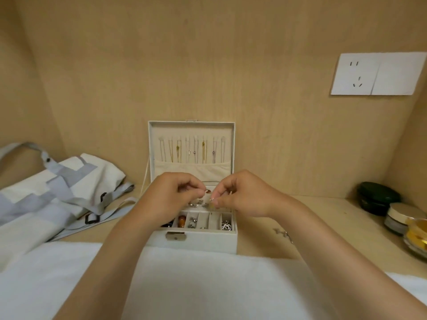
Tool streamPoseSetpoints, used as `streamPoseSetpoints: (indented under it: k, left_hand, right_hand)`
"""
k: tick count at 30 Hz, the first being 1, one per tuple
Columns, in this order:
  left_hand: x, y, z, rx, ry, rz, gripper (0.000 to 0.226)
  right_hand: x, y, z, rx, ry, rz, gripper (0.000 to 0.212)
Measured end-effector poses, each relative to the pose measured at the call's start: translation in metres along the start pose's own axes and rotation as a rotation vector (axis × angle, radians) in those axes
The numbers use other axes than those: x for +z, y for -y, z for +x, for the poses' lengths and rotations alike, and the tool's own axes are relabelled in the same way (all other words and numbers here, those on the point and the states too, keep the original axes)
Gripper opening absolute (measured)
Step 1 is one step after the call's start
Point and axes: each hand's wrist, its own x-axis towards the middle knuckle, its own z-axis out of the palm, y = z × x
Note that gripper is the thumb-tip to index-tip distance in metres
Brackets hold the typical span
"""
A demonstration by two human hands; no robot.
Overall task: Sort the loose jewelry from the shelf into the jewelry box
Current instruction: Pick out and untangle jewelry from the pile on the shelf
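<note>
Fingers [193, 184] curled, left hand [171, 195] and right hand [245, 192] pinch trinkets [208, 191] above jewelry box [208, 242].

Fig. 1. My arms, head view. My left hand [169, 195] and my right hand [245, 192] are bare, with short, rounded fingers; nail detail is too blurred to read. My left forearm [115, 250] and right forearm [335, 250] are uncovered from wrist to the lower frame edge, broadening toward the camera. Plain white cloth [208, 285] spans the bottom between and beside them; whether it is my garment cannot be told
</note>
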Motion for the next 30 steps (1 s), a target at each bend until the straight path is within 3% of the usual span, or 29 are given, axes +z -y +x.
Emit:
streamPoseSetpoints:
  k: [6,14,24,30]
  left_hand:
    - [-0.001,0.003,-0.002,-0.012,0.076,-0.057,0.012]
    - [0.003,0.009,-0.003,-0.054,0.127,-0.125,0.016]
    - [0.015,0.003,-0.005,0.018,0.036,-0.206,0.008]
    - [0.014,-0.006,-0.007,-0.062,-0.004,-0.337,0.007]
  right_hand:
    - [0.011,-0.003,0.000,0.009,0.080,-0.232,0.004]
    - [0.008,-0.001,-0.004,0.012,0.114,-0.298,0.006]
    - [-0.001,0.005,-0.009,0.032,-0.012,0.172,0.019]
    - [0.005,0.004,-0.007,0.055,-0.075,0.308,0.018]
